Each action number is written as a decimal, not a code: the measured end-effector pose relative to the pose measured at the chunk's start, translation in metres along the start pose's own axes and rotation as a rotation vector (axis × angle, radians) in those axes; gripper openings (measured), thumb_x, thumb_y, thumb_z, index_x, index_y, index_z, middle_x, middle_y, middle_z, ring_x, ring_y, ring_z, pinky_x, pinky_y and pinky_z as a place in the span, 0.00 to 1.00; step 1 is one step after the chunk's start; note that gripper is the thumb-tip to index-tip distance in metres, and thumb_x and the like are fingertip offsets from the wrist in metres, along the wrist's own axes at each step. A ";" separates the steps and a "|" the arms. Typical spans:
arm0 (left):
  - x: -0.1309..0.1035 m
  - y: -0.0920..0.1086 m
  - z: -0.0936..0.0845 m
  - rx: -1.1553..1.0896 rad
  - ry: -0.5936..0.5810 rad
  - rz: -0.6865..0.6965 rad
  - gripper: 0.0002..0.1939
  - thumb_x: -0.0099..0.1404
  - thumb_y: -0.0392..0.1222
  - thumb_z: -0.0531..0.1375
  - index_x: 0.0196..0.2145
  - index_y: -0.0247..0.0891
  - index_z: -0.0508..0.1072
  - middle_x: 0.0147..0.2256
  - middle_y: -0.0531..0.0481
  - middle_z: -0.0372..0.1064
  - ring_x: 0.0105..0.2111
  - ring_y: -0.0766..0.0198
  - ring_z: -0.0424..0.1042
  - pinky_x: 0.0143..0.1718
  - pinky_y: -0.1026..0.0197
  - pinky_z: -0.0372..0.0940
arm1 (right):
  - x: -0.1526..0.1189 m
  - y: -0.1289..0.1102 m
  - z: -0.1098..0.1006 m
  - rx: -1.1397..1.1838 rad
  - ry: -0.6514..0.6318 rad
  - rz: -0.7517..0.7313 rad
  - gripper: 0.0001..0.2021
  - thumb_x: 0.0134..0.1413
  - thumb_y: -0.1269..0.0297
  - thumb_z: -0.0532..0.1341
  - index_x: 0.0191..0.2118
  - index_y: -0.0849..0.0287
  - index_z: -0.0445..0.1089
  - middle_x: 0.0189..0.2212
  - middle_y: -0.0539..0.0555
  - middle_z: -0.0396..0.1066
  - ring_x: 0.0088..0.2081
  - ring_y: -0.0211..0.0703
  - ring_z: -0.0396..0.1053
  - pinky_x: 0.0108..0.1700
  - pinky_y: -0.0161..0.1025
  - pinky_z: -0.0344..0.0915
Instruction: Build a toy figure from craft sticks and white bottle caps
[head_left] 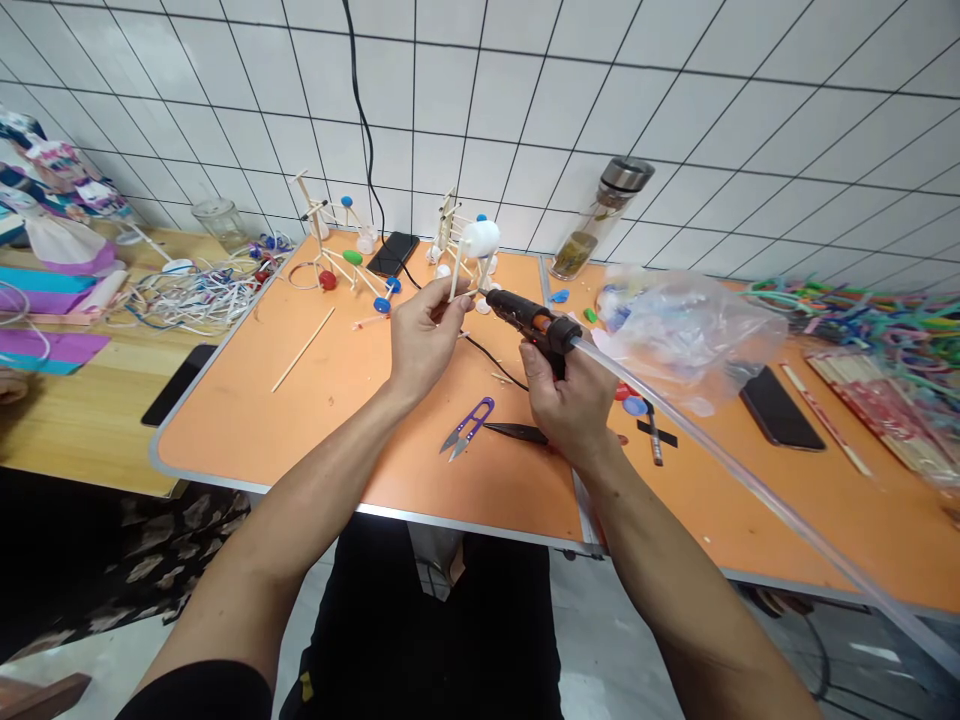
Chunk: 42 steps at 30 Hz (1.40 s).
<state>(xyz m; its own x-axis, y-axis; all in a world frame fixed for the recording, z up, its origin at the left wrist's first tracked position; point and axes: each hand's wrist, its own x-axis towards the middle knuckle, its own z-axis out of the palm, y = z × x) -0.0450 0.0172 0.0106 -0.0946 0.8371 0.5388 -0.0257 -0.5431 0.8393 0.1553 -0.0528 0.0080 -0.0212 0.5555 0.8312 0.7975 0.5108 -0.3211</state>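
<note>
My left hand (421, 342) is closed in a pinch on a thin wooden stick (456, 268) above the orange table. Just behind it is a white cylinder (481, 238); whether stick and cylinder are joined I cannot tell. My right hand (571, 400) is wrapped round the grip of a black hot glue gun (529, 318). Its nozzle points left, close by my left fingertips. A long clear glue stick (712, 445) runs out of the gun's back end toward the lower right. Below the hands lie purple thread snips (466, 430) and a dark pointed tool (517, 432).
Stick models with coloured caps (351, 258) stand at the back left, beside a phone (394, 254). A glass bottle (601, 218) leans near the tiled wall. On the right are a plastic bag (682, 325) and another phone (781, 408). A black cord (364, 110) hangs down behind.
</note>
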 end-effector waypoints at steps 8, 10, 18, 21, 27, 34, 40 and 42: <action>0.000 0.000 0.000 -0.008 0.005 -0.003 0.11 0.74 0.51 0.71 0.48 0.45 0.85 0.44 0.49 0.86 0.42 0.59 0.86 0.51 0.55 0.80 | 0.000 -0.003 -0.001 -0.020 -0.005 0.011 0.22 0.78 0.45 0.59 0.59 0.53 0.80 0.48 0.61 0.86 0.47 0.58 0.85 0.48 0.53 0.82; 0.000 -0.001 0.000 -0.005 0.008 -0.002 0.11 0.74 0.51 0.71 0.48 0.45 0.85 0.43 0.49 0.86 0.42 0.60 0.86 0.50 0.56 0.80 | 0.000 -0.003 -0.001 -0.022 -0.004 0.012 0.22 0.78 0.45 0.59 0.59 0.54 0.80 0.48 0.61 0.85 0.46 0.57 0.85 0.48 0.52 0.82; 0.000 0.003 0.000 -0.021 0.002 0.009 0.10 0.74 0.50 0.71 0.48 0.44 0.85 0.44 0.48 0.86 0.43 0.59 0.86 0.49 0.57 0.79 | 0.000 -0.003 -0.001 -0.006 -0.008 0.019 0.19 0.77 0.48 0.61 0.59 0.54 0.79 0.48 0.61 0.85 0.46 0.59 0.84 0.45 0.52 0.80; 0.000 0.002 0.000 -0.013 0.002 -0.003 0.12 0.73 0.52 0.71 0.48 0.44 0.85 0.45 0.48 0.86 0.44 0.58 0.86 0.50 0.57 0.79 | 0.000 -0.003 -0.001 -0.023 -0.003 0.019 0.20 0.77 0.47 0.61 0.59 0.53 0.79 0.48 0.61 0.85 0.46 0.59 0.84 0.45 0.52 0.80; 0.000 0.002 0.000 -0.016 -0.007 0.001 0.12 0.74 0.52 0.70 0.49 0.44 0.85 0.45 0.48 0.87 0.43 0.59 0.86 0.49 0.57 0.80 | 0.000 -0.004 -0.001 -0.032 0.013 -0.016 0.19 0.78 0.47 0.60 0.61 0.51 0.80 0.50 0.60 0.86 0.48 0.57 0.86 0.45 0.51 0.81; 0.000 0.004 0.000 -0.044 -0.011 0.019 0.11 0.74 0.52 0.71 0.48 0.44 0.85 0.45 0.48 0.87 0.45 0.58 0.88 0.50 0.56 0.81 | 0.002 -0.005 -0.002 0.015 -0.005 -0.004 0.19 0.78 0.49 0.61 0.62 0.51 0.79 0.53 0.60 0.86 0.50 0.59 0.86 0.47 0.53 0.82; -0.001 0.002 0.000 -0.032 -0.018 0.003 0.12 0.75 0.52 0.70 0.48 0.44 0.84 0.45 0.48 0.86 0.46 0.57 0.88 0.51 0.56 0.80 | 0.002 -0.006 -0.003 0.011 -0.017 -0.007 0.19 0.78 0.50 0.60 0.62 0.51 0.78 0.53 0.60 0.86 0.50 0.59 0.86 0.48 0.53 0.81; 0.000 0.001 0.001 -0.045 -0.019 0.018 0.11 0.75 0.52 0.70 0.48 0.43 0.84 0.44 0.48 0.86 0.46 0.57 0.88 0.51 0.57 0.80 | 0.002 -0.006 -0.003 0.003 -0.003 -0.023 0.19 0.78 0.51 0.61 0.63 0.51 0.78 0.54 0.60 0.86 0.49 0.58 0.86 0.46 0.51 0.80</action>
<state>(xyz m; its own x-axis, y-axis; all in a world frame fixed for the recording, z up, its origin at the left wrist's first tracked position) -0.0445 0.0161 0.0117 -0.0765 0.8282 0.5552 -0.0691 -0.5600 0.8256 0.1523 -0.0566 0.0125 -0.0414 0.5451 0.8374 0.7948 0.5259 -0.3030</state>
